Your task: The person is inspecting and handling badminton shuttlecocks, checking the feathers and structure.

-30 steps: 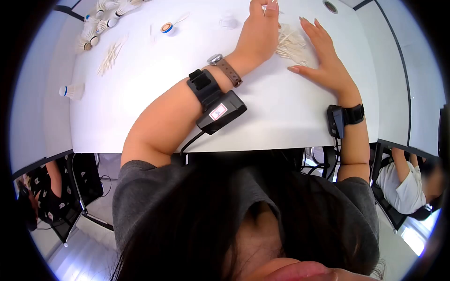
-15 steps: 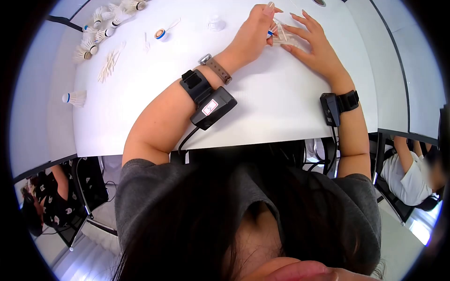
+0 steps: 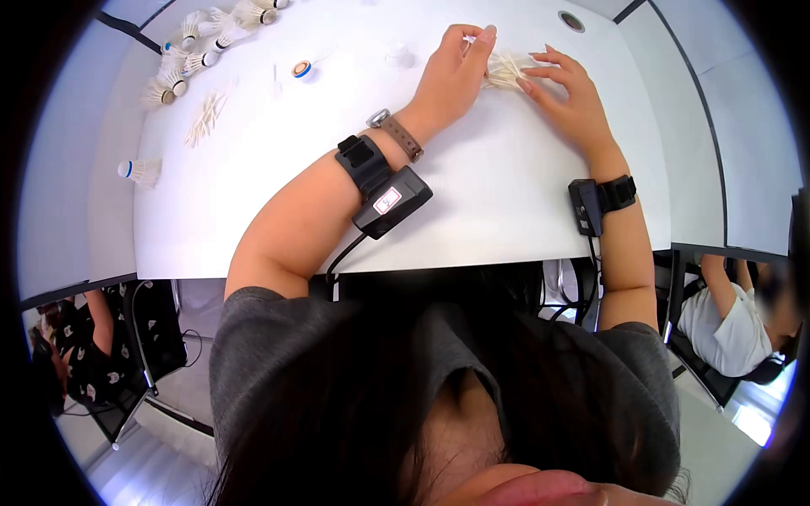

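Observation:
My left hand [image 3: 456, 78] is closed with its fingers curled at the far middle of the table; what it grips, if anything, is hidden behind the fingers. Just right of it lies a loose bunch of thin pale sticks [image 3: 506, 71]. My right hand [image 3: 567, 94] has its fingers spread, with thumb and fingertips at the right edge of that bunch. Left of my hands stands a small clear container [image 3: 399, 57]. Farther left is a small round piece [image 3: 301, 69] with a blue band and a brown face.
Several shuttlecocks [image 3: 200, 61] are heaped at the far left. Another shuttlecock [image 3: 139, 171] lies by the left edge. More pale sticks [image 3: 207, 120] lie between them. A round hole [image 3: 571, 21] is in the table at the far right. People sit beyond the partitions on both sides.
The blue-edged bit seen between my hands before is now out of sight. The stick bunch shows more plainly. My left hand has turned a little; the view has shifted slightly.

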Demonstrator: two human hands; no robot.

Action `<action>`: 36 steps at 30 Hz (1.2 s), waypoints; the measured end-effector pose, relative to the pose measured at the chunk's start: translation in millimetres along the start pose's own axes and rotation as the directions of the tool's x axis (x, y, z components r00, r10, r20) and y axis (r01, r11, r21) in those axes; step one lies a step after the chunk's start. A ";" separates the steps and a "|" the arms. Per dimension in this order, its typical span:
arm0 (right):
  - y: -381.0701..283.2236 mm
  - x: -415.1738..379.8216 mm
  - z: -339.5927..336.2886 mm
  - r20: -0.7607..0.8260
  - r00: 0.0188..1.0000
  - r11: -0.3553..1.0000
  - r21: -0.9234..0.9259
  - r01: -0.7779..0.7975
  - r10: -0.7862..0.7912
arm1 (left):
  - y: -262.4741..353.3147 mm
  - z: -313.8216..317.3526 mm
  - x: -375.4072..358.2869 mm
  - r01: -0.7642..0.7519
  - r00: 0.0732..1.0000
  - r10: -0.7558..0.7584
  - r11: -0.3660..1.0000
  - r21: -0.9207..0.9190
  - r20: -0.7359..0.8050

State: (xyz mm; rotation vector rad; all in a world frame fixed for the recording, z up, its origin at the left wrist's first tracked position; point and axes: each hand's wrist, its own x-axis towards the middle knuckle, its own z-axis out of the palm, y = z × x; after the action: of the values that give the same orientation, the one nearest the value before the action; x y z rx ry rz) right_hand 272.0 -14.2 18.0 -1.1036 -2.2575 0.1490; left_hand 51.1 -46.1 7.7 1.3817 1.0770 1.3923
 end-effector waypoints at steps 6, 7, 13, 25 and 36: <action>-11.3 8.0 -9.2 -0.079 0.995 0.998 0.023 -0.059 0.060 | 4.2 -0.5 -3.2 0.027 0.998 -0.026 1.000 -0.009 0.059; -17.2 10.6 -12.8 -0.078 0.994 0.997 0.019 -0.076 0.077 | 5.8 -0.8 -3.4 0.026 0.997 -0.025 1.000 -0.014 0.066; -53.0 32.1 -33.6 0.200 0.905 0.927 -0.047 -0.373 0.374 | 4.6 0.4 -5.9 0.023 0.998 -0.024 0.999 0.031 0.052; -26.7 30.9 5.4 -0.091 0.992 0.994 -0.059 -0.097 0.091 | 1.6 3.1 -4.3 0.040 0.999 -0.043 0.997 0.071 0.034; -38.3 31.7 14.4 -0.148 0.989 0.998 0.058 -0.016 0.024 | 13.5 2.2 -7.5 0.118 0.993 -0.121 0.981 -0.153 -0.007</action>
State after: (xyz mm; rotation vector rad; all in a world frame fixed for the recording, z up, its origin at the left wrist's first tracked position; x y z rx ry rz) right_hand 223.1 -12.9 35.0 -1.0717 -2.0984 0.1342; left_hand 53.2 -56.7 19.0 1.1788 1.0251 1.3702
